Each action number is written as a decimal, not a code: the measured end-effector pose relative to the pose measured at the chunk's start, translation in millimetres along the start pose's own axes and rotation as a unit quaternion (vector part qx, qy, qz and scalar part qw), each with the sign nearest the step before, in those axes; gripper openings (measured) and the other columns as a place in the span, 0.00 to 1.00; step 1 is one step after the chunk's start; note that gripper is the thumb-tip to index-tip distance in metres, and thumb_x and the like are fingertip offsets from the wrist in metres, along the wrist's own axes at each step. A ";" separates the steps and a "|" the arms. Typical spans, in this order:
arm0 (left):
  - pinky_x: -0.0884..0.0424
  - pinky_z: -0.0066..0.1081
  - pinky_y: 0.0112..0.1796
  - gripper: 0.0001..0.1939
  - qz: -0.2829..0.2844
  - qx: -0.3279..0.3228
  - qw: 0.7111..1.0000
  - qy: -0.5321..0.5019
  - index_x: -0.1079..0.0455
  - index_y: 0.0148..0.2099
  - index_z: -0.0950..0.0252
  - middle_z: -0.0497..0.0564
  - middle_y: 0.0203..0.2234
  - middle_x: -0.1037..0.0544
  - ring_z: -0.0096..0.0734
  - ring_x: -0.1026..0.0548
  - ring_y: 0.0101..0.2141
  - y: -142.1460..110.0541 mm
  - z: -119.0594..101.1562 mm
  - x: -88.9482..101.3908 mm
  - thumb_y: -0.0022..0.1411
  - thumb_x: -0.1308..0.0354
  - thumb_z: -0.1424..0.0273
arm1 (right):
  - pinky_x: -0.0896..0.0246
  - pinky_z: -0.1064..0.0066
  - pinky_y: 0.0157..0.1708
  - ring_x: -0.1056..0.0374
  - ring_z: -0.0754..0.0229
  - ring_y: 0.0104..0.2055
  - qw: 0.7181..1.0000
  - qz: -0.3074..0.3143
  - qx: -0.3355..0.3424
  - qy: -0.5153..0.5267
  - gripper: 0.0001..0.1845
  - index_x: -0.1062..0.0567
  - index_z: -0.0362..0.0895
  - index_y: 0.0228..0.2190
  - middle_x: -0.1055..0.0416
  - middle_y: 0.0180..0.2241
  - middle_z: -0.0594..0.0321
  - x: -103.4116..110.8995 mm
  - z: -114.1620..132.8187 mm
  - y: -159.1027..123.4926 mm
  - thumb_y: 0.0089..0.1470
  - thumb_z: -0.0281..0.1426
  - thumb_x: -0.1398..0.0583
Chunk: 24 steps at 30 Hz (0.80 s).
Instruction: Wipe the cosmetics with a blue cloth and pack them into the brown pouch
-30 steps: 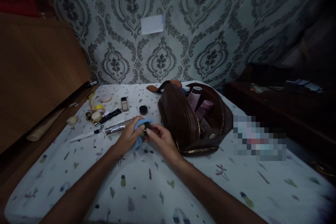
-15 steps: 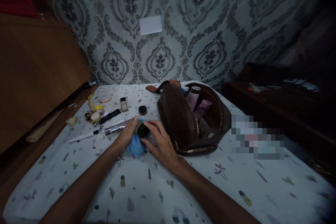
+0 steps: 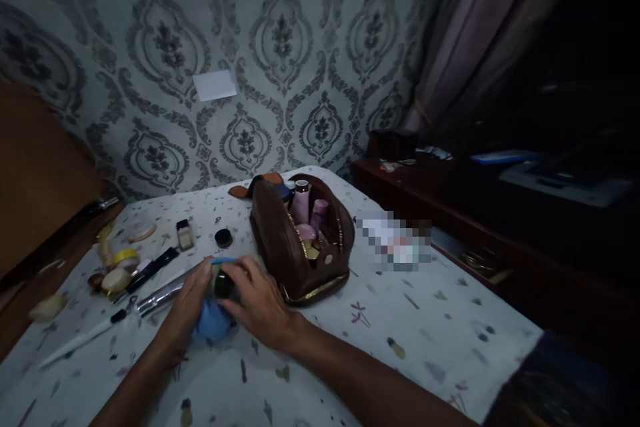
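Along the bench [image 3: 425,340]: silver tube [image 3: 160,297], then left hand [image 3: 187,293], grip closed on blue cloth [image 3: 213,325] against green jar [image 3: 223,284]; right hand [image 3: 257,297] grips the jar too; brown bag [image 3: 275,240] beside, unzipped. Cloth slipping could let the jar fall.

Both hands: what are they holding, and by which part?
A green jar: the right hand grips its dark end; the left hand holds the other side with a blue cloth.

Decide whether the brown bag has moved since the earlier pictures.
No: the brown bag keeps its place against the pink sprig printed on the tablecloth; the view shifted.
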State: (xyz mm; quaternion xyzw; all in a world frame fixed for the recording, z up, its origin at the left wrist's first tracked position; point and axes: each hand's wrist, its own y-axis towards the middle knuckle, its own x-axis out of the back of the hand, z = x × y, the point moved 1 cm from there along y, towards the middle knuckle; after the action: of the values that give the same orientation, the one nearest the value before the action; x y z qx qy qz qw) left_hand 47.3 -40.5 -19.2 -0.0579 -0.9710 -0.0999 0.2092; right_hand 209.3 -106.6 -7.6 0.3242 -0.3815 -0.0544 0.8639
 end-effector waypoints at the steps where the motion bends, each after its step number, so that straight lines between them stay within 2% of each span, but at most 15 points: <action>1: 0.38 0.45 0.61 0.32 -0.007 -0.001 1.000 -0.002 0.26 0.49 0.63 0.57 0.51 0.22 0.48 0.30 0.57 0.3 -2.6 1.6 0.60 0.52 0.42 | 0.31 0.62 0.45 0.32 0.51 0.48 0.999 -0.008 0.025 -0.030 0.28 0.34 0.45 0.55 0.33 0.47 0.53 2.9 1.6 0.7 0.55 0.32 0.34; 4: 0.32 0.45 0.55 0.33 -0.037 -0.002 0.999 -0.018 0.24 0.43 0.63 0.56 0.43 0.19 0.50 0.26 0.51 1.3 -18.8 4.6 0.55 0.50 0.39 | 0.30 0.64 0.44 0.32 0.52 0.47 0.991 -0.057 0.092 -0.084 0.26 0.34 0.44 0.56 0.32 0.47 0.52 11.6 6.0 3.2 0.57 0.34 0.36; 7: 0.27 0.42 0.49 0.31 -0.053 0.026 0.997 -0.045 0.25 0.37 0.63 0.55 0.36 0.18 0.50 0.24 0.46 2.7 -44.0 3.2 0.52 0.47 0.39 | 0.31 0.67 0.43 0.32 0.55 0.45 0.982 -0.108 0.113 -0.108 0.24 0.34 0.45 0.56 0.31 0.46 0.54 22.5 9.1 6.5 0.60 0.35 0.38; 13: 0.25 0.36 0.34 0.28 -0.028 0.057 0.993 -0.100 0.29 0.27 0.61 0.50 0.24 0.21 0.44 0.24 0.33 8.8 -90.8 -2.8 0.43 0.40 0.40 | 0.32 0.67 0.43 0.33 0.55 0.43 0.967 -0.161 0.134 -0.147 0.20 0.32 0.44 0.54 0.31 0.45 0.53 54.6 17.4 14.5 0.60 0.33 0.41; 16: 0.27 0.33 0.28 0.28 -0.030 0.055 0.991 -0.121 0.29 0.27 0.62 0.47 0.20 0.24 0.39 0.26 0.27 8.5 -101.6 -7.0 0.42 0.38 0.40 | 0.33 0.67 0.43 0.34 0.56 0.43 0.955 -0.204 0.140 -0.165 0.18 0.30 0.47 0.53 0.31 0.43 0.55 67.7 19.8 15.5 0.62 0.30 0.43; 19: 0.29 0.30 0.26 0.29 -0.036 0.055 0.984 -0.166 0.26 0.30 0.65 0.46 0.21 0.24 0.36 0.26 0.26 3.3 -108.7 -15.8 0.43 0.36 0.41 | 0.34 0.67 0.41 0.35 0.56 0.41 0.942 -0.253 0.144 -0.170 0.16 0.28 0.48 0.51 0.32 0.41 0.57 76.9 20.0 14.0 0.62 0.28 0.45; 21: 0.29 0.28 0.27 0.30 -0.039 0.050 0.978 -0.201 0.26 0.32 0.65 0.46 0.22 0.23 0.35 0.25 0.28 -0.8 -113.2 -23.5 0.41 0.34 0.42 | 0.34 0.67 0.41 0.35 0.56 0.41 0.942 -0.256 0.143 -0.161 0.16 0.28 0.47 0.51 0.32 0.41 0.56 81.1 19.6 12.5 0.63 0.28 0.45; 24: 0.30 0.25 0.29 0.29 -0.058 0.033 0.967 -0.244 0.27 0.31 0.64 0.44 0.23 0.23 0.31 0.27 0.29 -4.9 -116.4 -33.4 0.38 0.31 0.44 | 0.34 0.64 0.45 0.37 0.54 0.44 0.956 -0.220 0.137 -0.136 0.19 0.31 0.39 0.54 0.32 0.43 0.52 83.0 18.7 10.5 0.62 0.27 0.46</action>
State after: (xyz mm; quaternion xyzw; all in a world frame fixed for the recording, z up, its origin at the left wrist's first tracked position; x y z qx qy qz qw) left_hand 122.7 -73.0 69.8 -0.0171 -0.9972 -0.0624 -0.0385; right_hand 253.1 -136.4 59.8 0.5054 -0.4181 -0.2339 0.7176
